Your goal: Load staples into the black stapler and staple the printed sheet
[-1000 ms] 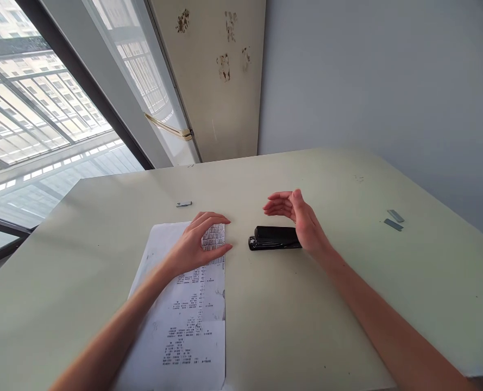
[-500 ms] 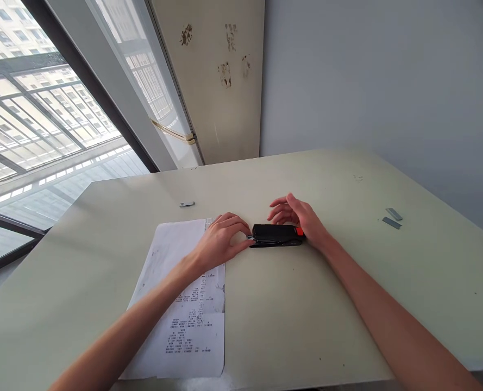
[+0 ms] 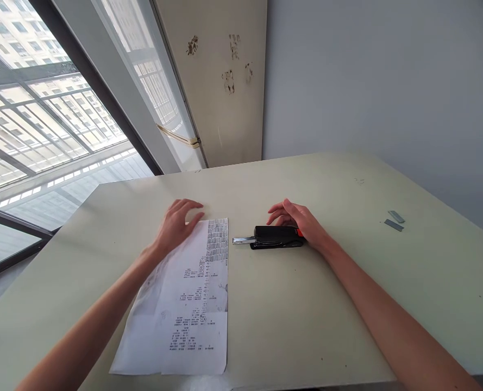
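Observation:
A black stapler [image 3: 276,238] with a red part at its right end lies on the table, and a metal tray [image 3: 243,240] sticks out of its left end. My right hand [image 3: 300,220] rests against the stapler's right end. Its fingers curl loosely behind the stapler, apart and not wrapped round it. To the left, my left hand [image 3: 176,224] is over the top left part of a printed sheet [image 3: 176,320]. Its thumb and fingers are apart, with a gap between them. The small metal piece behind the sheet is hidden by this hand.
Two flat grey strips [image 3: 394,221] lie on the right side of the pale table [image 3: 306,326]. Beyond the far edge stand a fridge [image 3: 212,119] and a grey wall [image 3: 367,81]. A large window [image 3: 41,119] is on the left.
My left hand has left the stapler's tray and moved left to the small metal piece, which it now covers. The tray shows further out. The sheet's lower left corner has shifted left. My right hand stays put.

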Available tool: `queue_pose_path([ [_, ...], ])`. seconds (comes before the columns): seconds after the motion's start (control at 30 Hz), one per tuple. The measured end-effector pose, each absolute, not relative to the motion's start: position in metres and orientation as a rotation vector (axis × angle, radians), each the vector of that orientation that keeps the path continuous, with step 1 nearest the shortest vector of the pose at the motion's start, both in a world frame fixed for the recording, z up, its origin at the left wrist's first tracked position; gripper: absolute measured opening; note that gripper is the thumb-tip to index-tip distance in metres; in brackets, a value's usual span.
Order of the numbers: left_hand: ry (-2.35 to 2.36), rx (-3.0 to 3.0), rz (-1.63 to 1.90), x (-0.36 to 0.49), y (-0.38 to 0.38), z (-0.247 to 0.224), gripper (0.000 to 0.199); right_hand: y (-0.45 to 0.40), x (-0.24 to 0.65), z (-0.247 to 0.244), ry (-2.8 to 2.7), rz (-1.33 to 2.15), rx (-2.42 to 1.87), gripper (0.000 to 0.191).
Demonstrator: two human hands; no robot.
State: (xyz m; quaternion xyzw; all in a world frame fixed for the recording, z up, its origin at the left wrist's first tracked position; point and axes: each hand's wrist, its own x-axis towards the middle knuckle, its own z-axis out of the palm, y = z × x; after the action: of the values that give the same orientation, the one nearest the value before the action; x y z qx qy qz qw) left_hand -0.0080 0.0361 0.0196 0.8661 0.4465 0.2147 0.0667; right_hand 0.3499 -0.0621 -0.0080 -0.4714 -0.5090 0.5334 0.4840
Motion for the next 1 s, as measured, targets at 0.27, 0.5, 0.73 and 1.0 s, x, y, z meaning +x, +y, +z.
queue_pose_path([
  [0.27,1.537,2.587,0.52,-0.034,0.092,0.012,0.047,-0.062,0.349,-0.008,-1.246,1.299,-1.159,0.066],
  [0.5,1.486,2.531,0.591,-0.027,0.085,0.012,0.049,-0.062,0.348,-0.008,-1.241,1.289,-1.164,0.063],
  [0.73,1.432,2.47,0.598,-0.022,0.086,0.011,0.052,-0.061,0.349,-0.01,-1.231,1.298,-1.173,0.065],
  [1.0,1.38,2.477,0.583,-0.012,0.086,0.011,0.049,-0.06,0.348,-0.009,-1.254,1.28,-1.181,0.066],
])
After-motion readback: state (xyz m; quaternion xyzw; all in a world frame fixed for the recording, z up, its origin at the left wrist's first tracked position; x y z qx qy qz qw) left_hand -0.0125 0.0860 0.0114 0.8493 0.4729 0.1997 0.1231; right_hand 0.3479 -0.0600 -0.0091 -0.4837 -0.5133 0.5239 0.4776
